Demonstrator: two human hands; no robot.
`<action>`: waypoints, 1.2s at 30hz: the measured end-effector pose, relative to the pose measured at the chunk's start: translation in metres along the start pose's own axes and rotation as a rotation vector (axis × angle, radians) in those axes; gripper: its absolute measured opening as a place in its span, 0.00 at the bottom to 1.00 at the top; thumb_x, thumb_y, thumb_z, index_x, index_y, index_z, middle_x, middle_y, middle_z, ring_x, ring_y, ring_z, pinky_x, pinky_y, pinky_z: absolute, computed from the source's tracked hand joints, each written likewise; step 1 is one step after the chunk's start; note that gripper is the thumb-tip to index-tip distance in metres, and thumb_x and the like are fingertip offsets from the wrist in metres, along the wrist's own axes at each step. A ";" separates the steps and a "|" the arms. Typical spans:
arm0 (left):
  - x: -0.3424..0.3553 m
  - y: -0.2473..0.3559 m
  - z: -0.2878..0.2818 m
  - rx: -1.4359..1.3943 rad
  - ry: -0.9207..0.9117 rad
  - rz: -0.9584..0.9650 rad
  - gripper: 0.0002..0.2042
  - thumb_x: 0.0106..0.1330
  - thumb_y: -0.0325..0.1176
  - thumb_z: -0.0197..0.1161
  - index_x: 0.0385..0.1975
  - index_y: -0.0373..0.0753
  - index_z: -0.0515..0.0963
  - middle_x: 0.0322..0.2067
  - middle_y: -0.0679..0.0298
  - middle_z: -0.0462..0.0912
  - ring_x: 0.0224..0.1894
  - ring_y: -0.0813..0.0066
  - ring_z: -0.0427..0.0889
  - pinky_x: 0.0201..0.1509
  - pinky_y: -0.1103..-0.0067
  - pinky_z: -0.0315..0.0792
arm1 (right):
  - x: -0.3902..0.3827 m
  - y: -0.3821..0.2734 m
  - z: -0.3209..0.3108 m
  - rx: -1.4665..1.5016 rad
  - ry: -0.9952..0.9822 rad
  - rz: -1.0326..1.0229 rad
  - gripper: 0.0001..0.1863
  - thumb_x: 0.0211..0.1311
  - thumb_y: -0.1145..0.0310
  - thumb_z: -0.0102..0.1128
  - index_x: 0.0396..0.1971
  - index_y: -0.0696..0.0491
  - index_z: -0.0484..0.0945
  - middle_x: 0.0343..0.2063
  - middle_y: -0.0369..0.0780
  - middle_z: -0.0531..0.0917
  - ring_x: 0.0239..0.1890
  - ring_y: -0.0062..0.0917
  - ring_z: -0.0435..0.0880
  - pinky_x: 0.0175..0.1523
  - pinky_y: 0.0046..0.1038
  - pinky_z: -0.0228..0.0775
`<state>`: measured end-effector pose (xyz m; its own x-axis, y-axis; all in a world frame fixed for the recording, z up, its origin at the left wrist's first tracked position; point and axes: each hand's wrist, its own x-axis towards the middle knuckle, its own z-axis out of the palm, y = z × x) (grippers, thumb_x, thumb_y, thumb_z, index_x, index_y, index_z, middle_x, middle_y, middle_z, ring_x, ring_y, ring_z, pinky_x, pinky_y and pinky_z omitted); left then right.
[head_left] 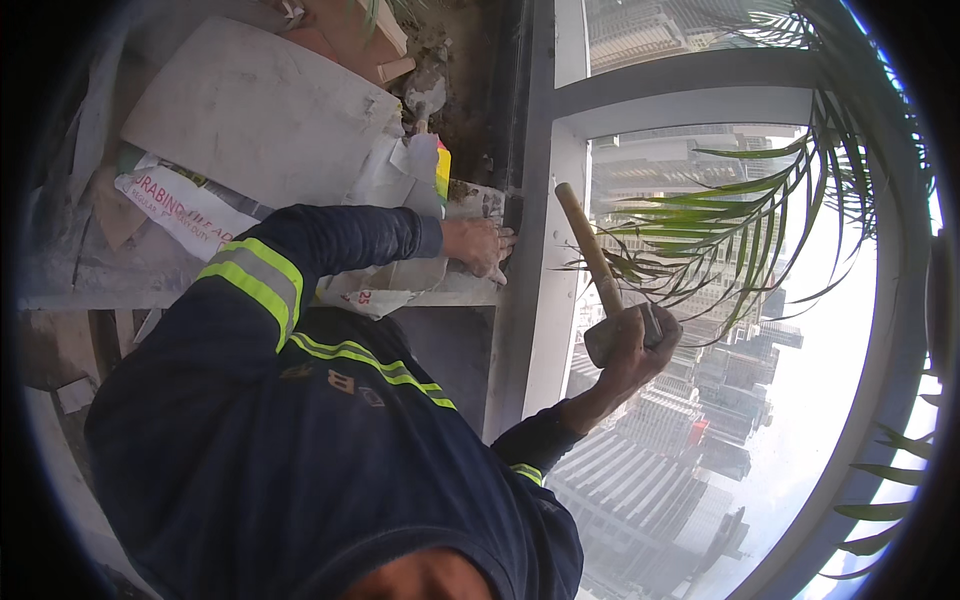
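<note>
My left hand point(478, 246) lies with its fingers stretched out on a dusty grey slab point(478, 200) beside the window frame. In my right hand point(634, 350) is a mallet point(588, 240), gripped around its dark head. Its pale wooden handle points up and slightly left, in front of the glass. Past the left hand, a trowel point(426, 100) coated in grey stuff rests near the wall's dark edge. Torn paper sacking with a yellow edge point(443, 172) sits just beside that hand.
A large pale board point(255, 110) lies at the left over a printed white bag point(185, 205). Cardboard point(345, 35) is piled at the far side. The white window frame point(545, 230) runs along my right, with palm fronds point(740, 210) hanging against the glass.
</note>
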<state>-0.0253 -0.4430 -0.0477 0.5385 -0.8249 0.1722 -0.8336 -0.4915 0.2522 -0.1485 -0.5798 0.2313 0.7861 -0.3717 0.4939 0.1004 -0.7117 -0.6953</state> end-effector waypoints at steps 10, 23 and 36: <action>-0.007 -0.007 -0.097 -0.406 0.367 -0.288 0.22 0.64 0.44 0.70 0.50 0.35 0.75 0.44 0.47 0.83 0.48 0.51 0.85 0.51 0.59 0.78 | 0.107 -0.044 0.052 -0.353 -0.619 0.074 0.16 0.64 0.64 0.66 0.44 0.59 0.78 0.34 0.39 0.84 0.39 0.24 0.81 0.49 0.27 0.72; 0.044 -0.009 -0.054 -0.959 0.490 -0.254 0.20 0.71 0.39 0.64 0.53 0.32 0.69 0.40 0.46 0.82 0.44 0.42 0.84 0.49 0.56 0.76 | 0.037 0.075 0.163 0.078 -0.321 -0.226 0.18 0.72 0.63 0.55 0.49 0.64 0.80 0.58 0.53 0.76 0.55 0.38 0.81 0.53 0.39 0.77; 0.055 -0.207 -0.067 -0.095 0.036 -0.220 0.26 0.67 0.36 0.61 0.65 0.42 0.72 0.70 0.54 0.66 0.74 0.55 0.65 0.78 0.50 0.54 | 0.117 0.047 0.195 1.124 -0.053 0.143 0.12 0.75 0.75 0.54 0.27 0.50 0.68 0.12 0.28 0.60 0.10 0.11 0.54 0.16 0.20 0.48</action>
<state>0.1854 -0.3680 -0.0271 0.7110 -0.6898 0.1363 -0.6814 -0.6281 0.3757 0.0677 -0.5406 0.1546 0.8565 -0.3619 0.3679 0.4771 0.2837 -0.8318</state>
